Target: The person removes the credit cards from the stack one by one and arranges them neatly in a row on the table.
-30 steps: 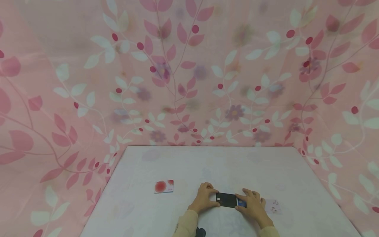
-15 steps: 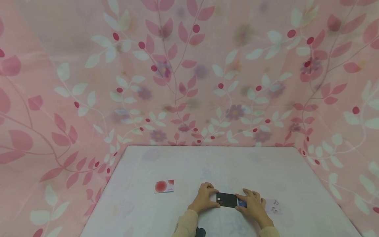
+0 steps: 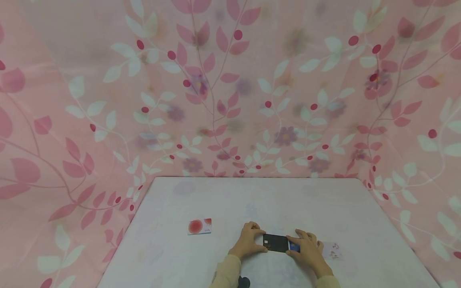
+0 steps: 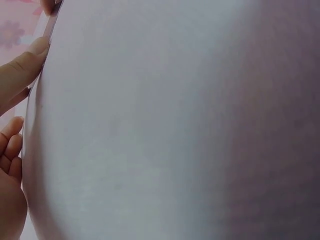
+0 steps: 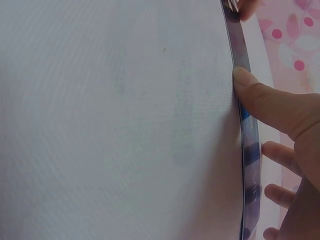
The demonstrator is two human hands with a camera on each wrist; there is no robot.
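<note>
A black bank card (image 3: 275, 243) with a chip lies flat on the table in the head view. My left hand (image 3: 249, 242) grips its left end, thumb at the near corner and forefinger at the far one. The thumb and forefinger of my right hand (image 3: 305, 249) hold its right end. Part of a blue card (image 3: 294, 246) shows between those right fingers, beside or partly under the black card; I cannot tell which. In the right wrist view the blue card (image 5: 250, 145) is seen nearly edge-on.
A red and white card (image 3: 199, 227) lies to the left on the white table (image 3: 173, 264). Right of my right hand is a pale card with a flower print (image 3: 332, 251). A small black object (image 3: 244, 282) sits by the left sleeve. Floral curtains (image 3: 230, 100) surround the table.
</note>
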